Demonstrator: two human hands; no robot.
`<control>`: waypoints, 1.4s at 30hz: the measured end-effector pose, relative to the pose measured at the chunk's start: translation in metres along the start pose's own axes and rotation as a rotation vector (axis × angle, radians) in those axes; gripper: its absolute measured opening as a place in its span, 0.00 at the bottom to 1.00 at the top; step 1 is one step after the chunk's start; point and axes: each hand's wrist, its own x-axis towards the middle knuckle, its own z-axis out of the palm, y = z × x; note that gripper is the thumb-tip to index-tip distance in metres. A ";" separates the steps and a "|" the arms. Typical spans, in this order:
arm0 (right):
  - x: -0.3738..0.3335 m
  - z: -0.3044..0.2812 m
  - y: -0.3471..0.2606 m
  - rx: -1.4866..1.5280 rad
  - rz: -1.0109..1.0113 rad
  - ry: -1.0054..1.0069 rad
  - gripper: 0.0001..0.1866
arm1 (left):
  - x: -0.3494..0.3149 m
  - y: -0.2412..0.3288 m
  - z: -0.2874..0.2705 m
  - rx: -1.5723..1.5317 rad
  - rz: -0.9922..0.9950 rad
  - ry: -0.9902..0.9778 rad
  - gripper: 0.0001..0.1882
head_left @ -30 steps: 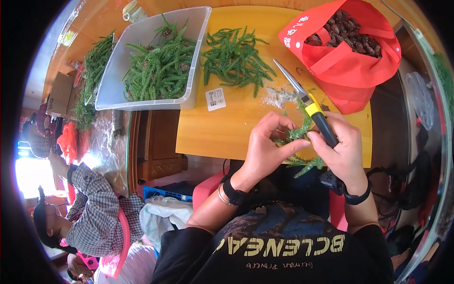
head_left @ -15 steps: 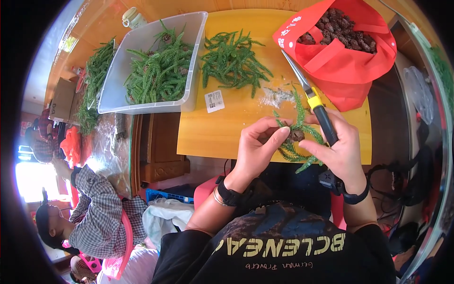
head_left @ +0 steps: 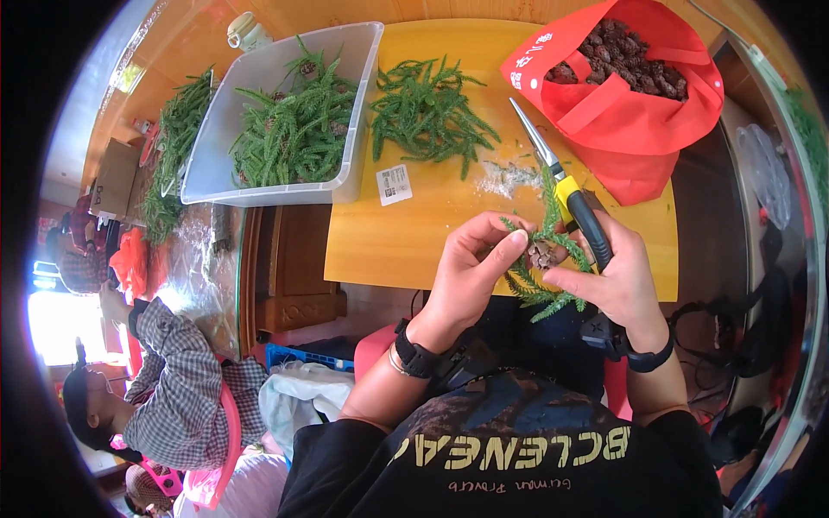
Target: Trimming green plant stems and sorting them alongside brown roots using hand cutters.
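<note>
Between my two hands, just over the near edge of the table, is a green artificial pine sprig (head_left: 551, 211) with a brown pine cone (head_left: 541, 254) at its middle. My left hand (head_left: 480, 259) is closed, thumb and fingers pinching the sprig's left side beside the cone. My right hand (head_left: 617, 272) has its thumb against the cone's right side. Tucked in that same hand are long-nose pliers (head_left: 566, 186) with black and yellow handles, their metal jaws pointing away toward the upper left. The fingertips behind the sprig are partly hidden.
A clear plastic bin (head_left: 361, 112) of sprigs with cones stands at the back left. Loose green sprigs (head_left: 427, 108) and a white label (head_left: 395, 185) lie on the yellow table (head_left: 389, 250). A red bag (head_left: 639, 129) of pine cones stands at the right. Another person (head_left: 177, 388) sits at far left.
The cone has turned in my fingers and shows a paler face. The pliers in my right hand have tilted slightly, and the sprig's lower branches have shifted a little left.
</note>
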 end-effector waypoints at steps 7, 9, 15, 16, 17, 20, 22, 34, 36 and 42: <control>0.000 -0.003 -0.005 0.010 0.075 -0.067 0.25 | 0.002 -0.001 -0.002 -0.027 -0.011 -0.018 0.05; 0.000 -0.003 -0.006 0.019 0.072 -0.078 0.25 | 0.002 -0.001 -0.003 -0.038 -0.023 -0.023 0.05; 0.001 -0.007 -0.003 -0.021 0.100 -0.113 0.26 | 0.000 -0.004 -0.004 -0.036 -0.002 -0.041 0.08; 0.002 -0.007 -0.001 -0.022 0.100 -0.111 0.26 | -0.001 -0.001 -0.002 -0.021 0.026 -0.063 0.09; 0.002 -0.006 0.003 -0.011 0.084 -0.089 0.28 | -0.001 0.001 0.000 -0.007 0.054 -0.084 0.10; 0.003 -0.007 0.004 -0.028 0.076 -0.079 0.30 | -0.003 0.003 0.001 0.036 0.029 -0.087 0.13; 0.003 -0.008 0.003 -0.059 0.085 -0.088 0.31 | -0.002 0.000 -0.006 0.076 0.047 -0.068 0.15; 0.005 -0.012 0.017 0.065 0.017 0.012 0.33 | -0.001 0.013 -0.004 0.493 0.182 0.060 0.17; 0.004 -0.015 0.019 0.094 0.009 0.029 0.33 | 0.000 0.017 -0.005 0.598 0.219 0.067 0.17; 0.001 -0.022 0.021 0.131 0.053 -0.020 0.36 | 0.002 0.021 -0.002 0.744 0.323 0.045 0.17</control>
